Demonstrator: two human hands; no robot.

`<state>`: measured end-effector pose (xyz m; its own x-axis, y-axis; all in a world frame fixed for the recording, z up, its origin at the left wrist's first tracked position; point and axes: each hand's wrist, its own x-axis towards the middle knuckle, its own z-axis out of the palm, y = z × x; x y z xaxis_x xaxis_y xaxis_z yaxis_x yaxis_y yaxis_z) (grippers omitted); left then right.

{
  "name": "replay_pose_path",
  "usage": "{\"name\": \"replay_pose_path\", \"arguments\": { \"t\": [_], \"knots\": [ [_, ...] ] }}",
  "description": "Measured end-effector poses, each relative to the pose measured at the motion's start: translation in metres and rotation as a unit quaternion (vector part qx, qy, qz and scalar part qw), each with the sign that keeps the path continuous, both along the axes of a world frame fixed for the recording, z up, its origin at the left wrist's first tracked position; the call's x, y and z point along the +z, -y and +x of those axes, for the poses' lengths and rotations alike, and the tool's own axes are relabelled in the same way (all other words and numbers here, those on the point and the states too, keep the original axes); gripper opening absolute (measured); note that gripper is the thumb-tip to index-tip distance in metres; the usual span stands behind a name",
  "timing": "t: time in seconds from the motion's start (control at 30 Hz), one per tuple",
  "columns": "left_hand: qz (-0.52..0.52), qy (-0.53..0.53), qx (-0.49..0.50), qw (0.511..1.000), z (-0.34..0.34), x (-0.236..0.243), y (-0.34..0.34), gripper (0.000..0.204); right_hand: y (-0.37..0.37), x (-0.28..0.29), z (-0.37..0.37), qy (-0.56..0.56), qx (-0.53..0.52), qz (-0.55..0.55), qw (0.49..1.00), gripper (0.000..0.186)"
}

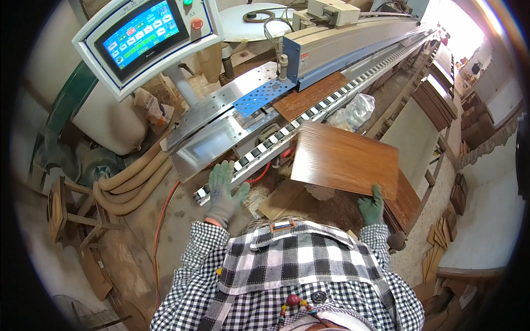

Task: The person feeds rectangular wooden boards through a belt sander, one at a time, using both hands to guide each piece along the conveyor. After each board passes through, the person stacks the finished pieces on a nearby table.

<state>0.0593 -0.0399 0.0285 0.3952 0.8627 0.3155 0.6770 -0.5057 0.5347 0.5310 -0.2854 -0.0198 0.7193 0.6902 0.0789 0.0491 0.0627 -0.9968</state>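
My left hand (222,194), in a grey-green work glove, is open with its fingers spread beside the near end of the roller rail (260,149). It holds nothing. With my right hand (372,209), gloved the same way, I grip the near edge of a glossy brown wood-grain panel (345,160) close to its right corner. The panel lies tilted between the rail and a stack of boards; the fingers beneath it are hidden. Another brown panel (312,96) sits in the machine, partly under its long beige-and-blue beam (342,47).
A control screen (141,36) with a red button (197,23) stands at upper left. Ribbed hoses (130,187) run below it, near a wooden stool (83,215). Crumpled clear plastic (353,112) lies by the rail. Stacked boards (409,138) line the right side.
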Motion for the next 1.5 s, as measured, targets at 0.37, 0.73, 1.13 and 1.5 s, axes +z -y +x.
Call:
{"name": "replay_pose_path", "arguments": {
  "t": [0.37, 0.73, 1.13, 1.5],
  "knots": [
    [0.036, -0.126, 0.036, 0.991, -0.049, -0.003, 0.041, 0.082, -0.196, 0.003, -0.147, -0.354, 0.304, -0.058, 0.882, 0.043],
    [0.033, -0.093, 0.184, 0.978, -0.067, -0.028, 0.001, 0.077, -0.208, 0.071, -0.175, -0.377, 0.340, -0.060, 0.860, 0.037],
    [-0.042, -0.148, 0.268, 0.951, -0.049, -0.021, -0.026, 0.079, 0.057, 0.014, 0.026, -0.163, -0.349, -0.092, 0.918, 0.045],
    [-0.039, -0.149, 0.266, 0.952, -0.046, -0.025, -0.028, 0.081, 0.125, 0.050, 0.061, -0.006, -0.516, -0.505, 0.692, 0.062]
  ]
}}
